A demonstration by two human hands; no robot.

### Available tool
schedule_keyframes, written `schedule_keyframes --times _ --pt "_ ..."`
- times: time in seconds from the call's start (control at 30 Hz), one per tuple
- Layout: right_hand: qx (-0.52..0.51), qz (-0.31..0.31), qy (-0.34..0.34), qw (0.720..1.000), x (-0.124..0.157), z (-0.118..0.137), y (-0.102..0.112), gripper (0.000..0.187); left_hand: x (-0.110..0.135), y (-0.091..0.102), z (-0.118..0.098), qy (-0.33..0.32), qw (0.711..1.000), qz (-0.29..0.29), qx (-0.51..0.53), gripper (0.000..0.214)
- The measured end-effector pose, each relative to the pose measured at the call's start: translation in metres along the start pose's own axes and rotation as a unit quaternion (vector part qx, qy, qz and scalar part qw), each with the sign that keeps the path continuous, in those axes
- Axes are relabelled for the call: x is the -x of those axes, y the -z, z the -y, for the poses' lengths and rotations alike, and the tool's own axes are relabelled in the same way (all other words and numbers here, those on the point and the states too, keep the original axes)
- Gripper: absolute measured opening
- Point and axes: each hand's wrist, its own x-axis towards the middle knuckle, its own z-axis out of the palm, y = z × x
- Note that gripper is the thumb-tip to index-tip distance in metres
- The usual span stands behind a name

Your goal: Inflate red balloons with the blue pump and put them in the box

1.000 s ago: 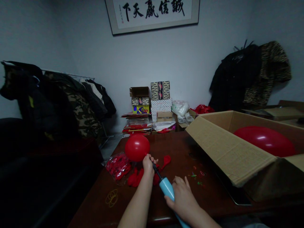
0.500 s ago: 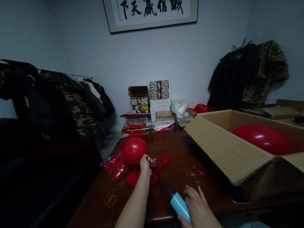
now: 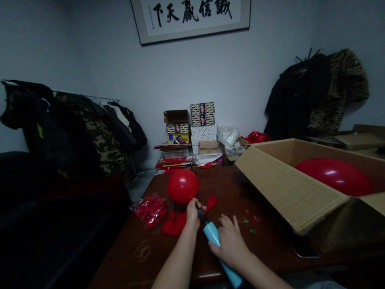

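A partly inflated red balloon (image 3: 183,186) is above the table, its neck in the closed fingers of my left hand (image 3: 193,212). Those fingers pinch the neck at the black nozzle end of a hand pump, whose blue barrel (image 3: 212,234) slants down toward the table's near edge. My right hand (image 3: 230,241) lies along the barrel, thumb on one side and palm on the other, some fingers stretched out. Beneath the left hand are limp red balloons (image 3: 175,224). A clear bag of red balloons (image 3: 151,210) lies to their left.
On the right of the brown table (image 3: 221,188) stands an open cardboard box (image 3: 288,188) with a large red balloon (image 3: 333,176) inside. A dark flat device (image 3: 305,249) lies beside it. Rubber bands (image 3: 142,250) and small coloured bits (image 3: 246,220) are scattered about. Stacked boxes (image 3: 202,114) stand behind.
The blue barrel has slid forward along the black rod to my left hand, and my right hand has moved up with it. The balloon and left hand have shifted slightly right.
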Motion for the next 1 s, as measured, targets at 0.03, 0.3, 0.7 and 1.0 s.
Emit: schedule_keyframes --times 0.03,0.3,0.7,1.0 --pt "0.002 -0.003 -0.001 1.0 -0.004 0.0 -0.002 0.048 0.001 0.0 0.0 0.006 1.0 0.003 0.001 0.015" --pt "-0.013 -0.032 -0.017 0.999 0.0 0.0 -0.016 0.045 -0.002 0.0 -0.004 0.024 0.999 -0.01 0.04 0.013" --pt "-0.028 0.089 -0.021 0.995 0.065 -0.028 0.003 0.05 -0.022 0.01 -0.018 -0.007 0.995 -0.088 0.053 0.016" --pt "-0.045 0.12 -0.016 0.992 0.068 -0.025 0.014 0.051 -0.012 0.005 -0.015 0.014 0.996 -0.069 0.055 0.018"
